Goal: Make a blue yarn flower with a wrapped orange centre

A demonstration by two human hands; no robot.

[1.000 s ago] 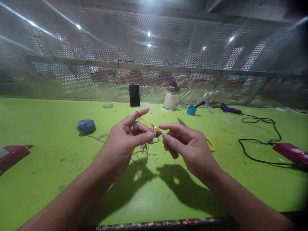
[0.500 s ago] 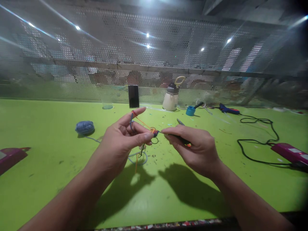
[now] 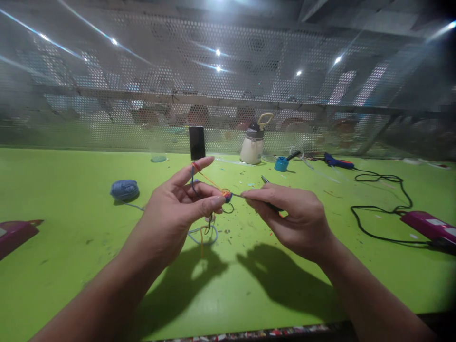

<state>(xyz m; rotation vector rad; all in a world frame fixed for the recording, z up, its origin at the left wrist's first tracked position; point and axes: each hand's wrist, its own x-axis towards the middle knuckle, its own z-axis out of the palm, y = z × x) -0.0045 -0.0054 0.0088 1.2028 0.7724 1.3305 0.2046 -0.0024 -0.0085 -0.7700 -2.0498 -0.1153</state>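
Observation:
Between thumb and fingers, my left hand [image 3: 185,197] pinches a small crocheted piece [image 3: 227,195] in orange, red and blue. Its raised index finger has yarn looped around it, and an orange strand [image 3: 210,179] runs taut down to the piece. A thin dark ring [image 3: 228,208] and loose yarn ends hang below. My right hand [image 3: 288,213] is closed around a crochet hook [image 3: 237,194], whose slim metal shaft reaches left to the piece. The hook's tip is too small to make out. A ball of blue-grey yarn [image 3: 124,190] lies left of my hands, its strand trailing toward them.
A phone [image 3: 197,143] and a white bottle [image 3: 252,147] stand at the back of the green table [image 3: 107,294]. Further right are a blue pot [image 3: 281,164], a blue glue gun [image 3: 338,163] and a magenta device [image 3: 429,225] with a black cord. Another magenta object [image 3: 17,236] sits at far left.
My right hand has shifted slightly to the right, away from the crocheted piece, so more of the hook's shaft shows. The left hand keeps its pinch almost in place.

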